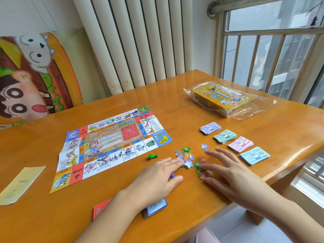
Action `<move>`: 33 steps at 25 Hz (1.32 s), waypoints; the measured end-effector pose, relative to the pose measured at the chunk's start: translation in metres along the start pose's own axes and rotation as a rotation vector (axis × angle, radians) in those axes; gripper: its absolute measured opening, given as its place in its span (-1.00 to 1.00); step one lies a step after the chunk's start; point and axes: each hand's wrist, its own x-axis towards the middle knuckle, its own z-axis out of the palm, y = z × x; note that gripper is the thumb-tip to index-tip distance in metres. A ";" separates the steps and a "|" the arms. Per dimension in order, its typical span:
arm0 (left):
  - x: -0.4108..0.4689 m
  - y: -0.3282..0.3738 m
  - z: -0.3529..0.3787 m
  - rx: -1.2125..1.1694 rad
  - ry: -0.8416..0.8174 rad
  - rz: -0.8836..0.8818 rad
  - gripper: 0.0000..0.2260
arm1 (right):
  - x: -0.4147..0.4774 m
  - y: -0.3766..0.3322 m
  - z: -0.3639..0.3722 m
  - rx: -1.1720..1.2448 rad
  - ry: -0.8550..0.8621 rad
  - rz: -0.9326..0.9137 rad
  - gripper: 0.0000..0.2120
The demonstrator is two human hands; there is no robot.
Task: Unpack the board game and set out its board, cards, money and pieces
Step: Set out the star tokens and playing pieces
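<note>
Star tokens (185,156): loose heap on the table (175,216), just off the near right corner of the board (112,144). A smaller cluster (203,170) lies beside it toward the table edge. One lone star (204,146) sits apart, on the far side.

Left hand (157,178): flat, fingers straight, tips touching the near edge of the heap, nothing held. A blue pawn (172,175) shows between its thumb and fingers, seemingly not pinched.

Right hand (226,169): also flat and spread, fingertips at the smaller cluster, holding nothing.

Key relation: the tokens lie between the two hands and ahead of the fingertips. The scatter has no clear long axis. The left hand is nearer the heap, the right nearer the cluster and the lone star. Judgement: sorting or spreading the tokens is the step in hand.

Green pawn (153,156) lies tipped over, near the board's near edge. Four money stacks, purple (210,128), green (225,136), pink (240,144) and blue (254,156), run in a row right of the tokens. Card deck (155,207) and red card (100,209) are partly under the left forearm. Game box (222,99) sits in its wrap, well apart.
</note>
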 end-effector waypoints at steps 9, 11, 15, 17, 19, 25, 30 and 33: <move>-0.004 0.007 0.000 0.038 0.080 -0.003 -0.53 | -0.005 0.002 0.006 -0.012 0.282 -0.093 -0.65; 0.002 0.020 0.005 0.057 0.038 0.072 -0.51 | -0.008 0.006 0.009 0.006 0.311 -0.152 -0.69; 0.011 0.030 0.013 0.100 -0.048 0.143 -0.48 | -0.014 0.016 0.005 0.010 0.340 -0.159 -0.68; 0.012 0.029 0.013 0.096 -0.045 0.153 -0.50 | -0.015 0.021 0.003 -0.010 0.343 -0.148 -0.66; 0.009 0.029 0.015 0.104 -0.008 0.165 -0.52 | -0.016 0.024 0.001 -0.035 0.342 -0.112 -0.61; -0.008 0.035 0.017 0.047 0.117 0.186 -0.56 | -0.015 0.021 0.000 -0.115 0.315 -0.035 -0.48; -0.011 0.040 0.018 0.052 0.156 0.114 -0.58 | -0.015 0.020 0.000 -0.016 0.260 -0.139 -0.65; -0.003 0.040 0.022 0.086 0.121 0.075 -0.55 | -0.013 0.021 0.001 0.068 0.222 -0.201 -0.70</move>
